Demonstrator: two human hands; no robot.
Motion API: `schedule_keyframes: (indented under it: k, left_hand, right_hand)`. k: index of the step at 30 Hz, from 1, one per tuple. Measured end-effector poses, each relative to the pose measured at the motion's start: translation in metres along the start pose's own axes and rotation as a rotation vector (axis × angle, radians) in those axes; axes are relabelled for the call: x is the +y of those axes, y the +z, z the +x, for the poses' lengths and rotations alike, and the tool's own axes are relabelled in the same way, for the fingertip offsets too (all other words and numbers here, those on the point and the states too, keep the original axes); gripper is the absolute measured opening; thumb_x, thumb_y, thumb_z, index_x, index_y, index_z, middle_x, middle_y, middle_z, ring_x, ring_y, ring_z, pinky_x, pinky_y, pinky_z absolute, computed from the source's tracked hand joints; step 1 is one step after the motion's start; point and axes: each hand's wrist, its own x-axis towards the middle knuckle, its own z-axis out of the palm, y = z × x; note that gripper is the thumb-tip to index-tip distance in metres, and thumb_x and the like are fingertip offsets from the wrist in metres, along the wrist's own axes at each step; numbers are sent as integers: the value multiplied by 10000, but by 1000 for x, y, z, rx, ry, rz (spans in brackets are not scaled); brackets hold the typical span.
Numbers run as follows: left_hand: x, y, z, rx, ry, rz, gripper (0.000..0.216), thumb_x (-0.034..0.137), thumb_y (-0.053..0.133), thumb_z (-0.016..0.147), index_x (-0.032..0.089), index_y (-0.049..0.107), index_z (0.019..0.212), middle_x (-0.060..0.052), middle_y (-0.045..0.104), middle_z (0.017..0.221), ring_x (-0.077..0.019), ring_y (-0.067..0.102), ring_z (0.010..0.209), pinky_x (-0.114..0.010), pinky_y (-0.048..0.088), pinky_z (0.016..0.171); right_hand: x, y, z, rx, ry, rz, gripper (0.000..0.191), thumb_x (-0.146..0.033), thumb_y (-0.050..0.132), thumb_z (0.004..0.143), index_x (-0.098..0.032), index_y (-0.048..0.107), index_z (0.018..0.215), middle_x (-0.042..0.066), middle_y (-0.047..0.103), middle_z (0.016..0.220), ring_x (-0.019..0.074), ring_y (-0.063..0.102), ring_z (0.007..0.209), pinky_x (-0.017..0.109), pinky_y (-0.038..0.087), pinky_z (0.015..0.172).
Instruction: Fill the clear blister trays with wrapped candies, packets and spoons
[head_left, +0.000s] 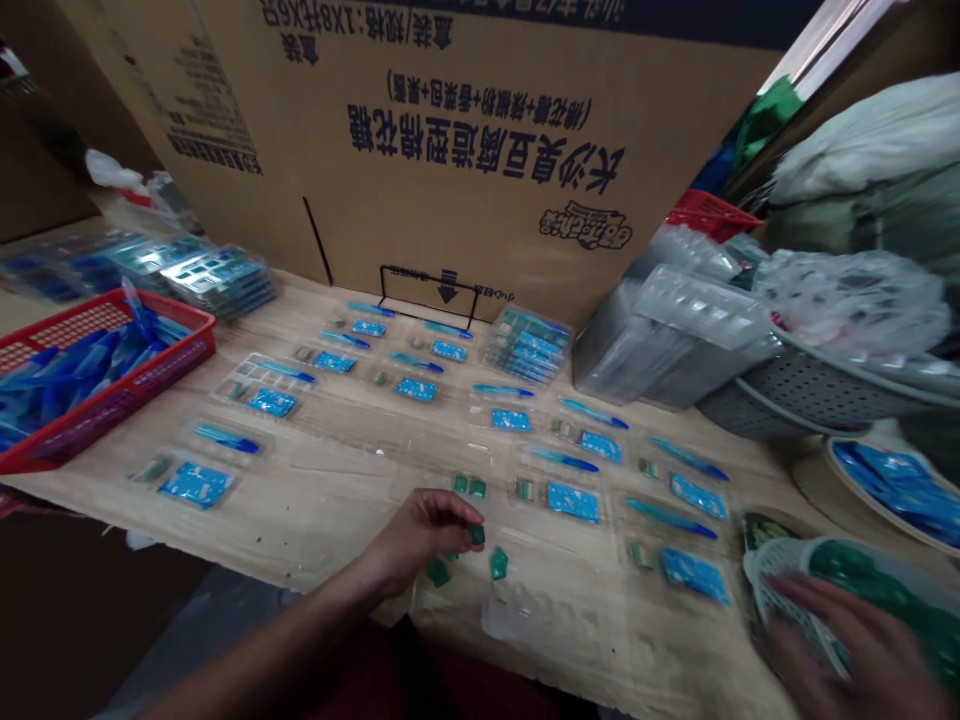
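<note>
Red plastic basket point(169, 312) at about 9 o'clock holds a heap of blue packets point(67, 385). A round tray point(847, 490) at 3 o'clock holds more, and a grey perforated basket point(810, 395) at 2 o'clock carries stacked clear trays point(697, 320). Left hand point(420, 535) is curled, its fingers point(450, 510) nearly closed, pinching a small green piece point(477, 534) mid-table, with loose green pieces point(499, 563) just beside it. Right hand point(847, 650), at 4 o'clock, lies spread over a white mesh bag point(780, 590) of green items; whether it grips, I cannot tell. Open clear trays point(570, 500) with blue sachets and blue sticks cover the wooden table point(570, 620), against a printed cardboard carton point(480, 150) at 12 o'clock.
</note>
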Motion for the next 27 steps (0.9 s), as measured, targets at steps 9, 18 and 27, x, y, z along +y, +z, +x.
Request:
schedule_keyframes:
  k: [9, 18, 27]
  left_hand:
    - [-13, -7, -25, 40, 156, -98, 372, 360, 853, 512, 128, 579, 613, 40, 592, 518, -57, 515, 443, -172, 409, 471]
    - [-10, -18, -23, 36, 148, -89, 398, 402, 798, 615, 143, 564, 807, 17, 631, 605, -78, 564, 520, -184, 432, 531]
    - [7, -39, -18, -63, 301, 481, 165, 314, 657, 758, 152, 637, 778, -31, 658, 731, -162, 620, 708, -286, 472, 673]
  right_hand:
    - [-167, 131, -39, -525, -270, 902, 169, -184, 602, 825, -272, 663, 956, 30, 688, 947, 159, 656, 883, 258, 536, 764]
    - [-171, 150, -40, -605, 54, 979, 111, -281, 635, 802, -206, 656, 881, 28, 672, 830, 167, 632, 789, 266, 518, 721]
    - [-162, 150, -15, -667, -166, 899, 23, -210, 603, 796, -202, 582, 793, -1, 621, 778, 145, 596, 744, 251, 485, 685]
